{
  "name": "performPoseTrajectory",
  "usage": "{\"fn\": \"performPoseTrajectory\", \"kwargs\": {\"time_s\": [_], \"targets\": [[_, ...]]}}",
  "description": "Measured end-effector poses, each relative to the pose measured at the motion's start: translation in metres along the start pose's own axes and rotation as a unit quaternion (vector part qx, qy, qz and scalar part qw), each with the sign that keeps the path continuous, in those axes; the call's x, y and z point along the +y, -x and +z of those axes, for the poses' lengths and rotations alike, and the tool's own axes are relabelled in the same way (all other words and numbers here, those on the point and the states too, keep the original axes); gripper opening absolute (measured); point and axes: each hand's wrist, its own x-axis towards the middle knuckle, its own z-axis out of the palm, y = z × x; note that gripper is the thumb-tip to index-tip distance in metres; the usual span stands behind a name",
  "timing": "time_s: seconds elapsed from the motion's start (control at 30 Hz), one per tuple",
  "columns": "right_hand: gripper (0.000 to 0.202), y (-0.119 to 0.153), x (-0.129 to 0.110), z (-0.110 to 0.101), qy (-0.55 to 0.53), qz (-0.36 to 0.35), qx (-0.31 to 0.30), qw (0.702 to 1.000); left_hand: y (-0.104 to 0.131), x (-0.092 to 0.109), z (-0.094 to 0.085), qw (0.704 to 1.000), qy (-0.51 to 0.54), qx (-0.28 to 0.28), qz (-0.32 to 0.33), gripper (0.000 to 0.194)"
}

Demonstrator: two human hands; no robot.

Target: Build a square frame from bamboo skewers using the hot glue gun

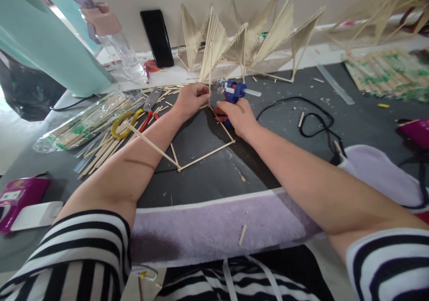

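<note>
My left hand (192, 99) pinches an upright wooden stick (210, 68) at the far corner of a square stick frame (208, 156). The frame lies on the dark grey mat, and another stick (152, 144) rises at a slant from its near-left corner, passing over my left forearm. In my right hand (239, 114) is a blue hot glue gun (234, 91), with a clear glue stick poking out of its back end. Its nozzle points left, close to the upright stick and my left fingertips. Whether nozzle and wood touch, I cannot tell.
Finished stick structures (217, 46) stand along the wall beside a leaning black phone (157, 37). Left lie yellow-handled scissors (125, 124), loose sticks (100, 156) and a bagged bundle (90, 120). A black cord (315, 115) curls at right, near packed sticks (385, 75). A pink bottle (103, 24) stands back left.
</note>
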Motion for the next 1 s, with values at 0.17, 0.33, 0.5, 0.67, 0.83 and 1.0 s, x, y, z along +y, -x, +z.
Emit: {"fn": "performPoseTrajectory", "kwargs": {"time_s": [0.17, 0.33, 0.5, 0.67, 0.83, 1.0], "targets": [[0.019, -0.003, 0.002, -0.001, 0.010, 0.004, -0.009, 1.000, -0.001, -0.002, 0.000, 1.000, 0.004, -0.001, -0.002, 0.011], [0.018, -0.001, 0.001, -0.001, 0.010, 0.004, -0.012, 1.000, -0.001, -0.003, 0.000, 1.000, 0.002, -0.002, -0.006, 0.013], [0.017, 0.003, -0.006, 0.000, 0.041, 0.016, -0.006, 0.999, -0.001, -0.002, 0.000, 1.000, 0.013, -0.002, -0.004, 0.017], [0.018, 0.004, -0.008, 0.000, 0.051, 0.019, -0.010, 0.998, -0.001, -0.001, 0.001, 1.000, 0.012, -0.001, -0.005, 0.017], [0.016, 0.004, -0.007, 0.000, 0.019, 0.014, -0.016, 1.000, -0.001, -0.004, 0.003, 1.000, 0.002, 0.013, 0.001, 0.017], [0.016, 0.003, -0.007, 0.000, 0.030, 0.016, -0.015, 0.999, -0.001, -0.005, 0.004, 1.000, -0.012, 0.018, 0.006, 0.015]]}}
